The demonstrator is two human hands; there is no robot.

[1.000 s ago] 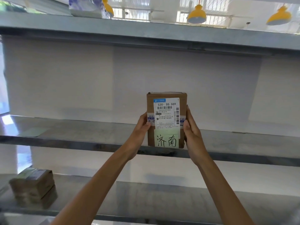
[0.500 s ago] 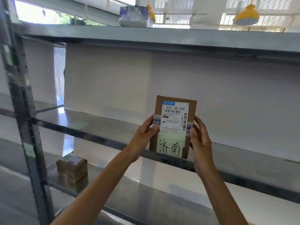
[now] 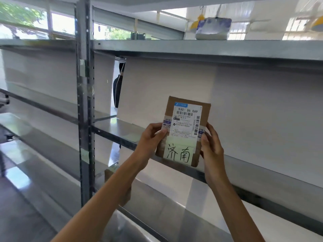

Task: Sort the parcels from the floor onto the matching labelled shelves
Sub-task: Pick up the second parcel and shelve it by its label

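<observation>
Brown cardboard parcel (image 3: 185,130) held upright and a little tilted, clamped from both sides. Left hand (image 3: 152,138) on its left edge, thumb pressed on the front face, other fingers (image 3: 153,127) curled behind. Right hand (image 3: 212,147) on its right edge, thumb on the front, fingers closed round the back. Between the two thumbs, white shipping label (image 3: 187,122) reading "530- D5 069", with barcodes. Just below the thumbs, pale green note (image 3: 179,151) with two handwritten characters. Behind the fingers, middle metal shelf (image 3: 118,126), parcel's lower edge in front of its front rail; touching or not, cannot tell. Well above the fingers, blue-and-white package (image 3: 212,28) on the top shelf (image 3: 192,48). Far left of the left fingers, grey upright post (image 3: 84,102).
</observation>
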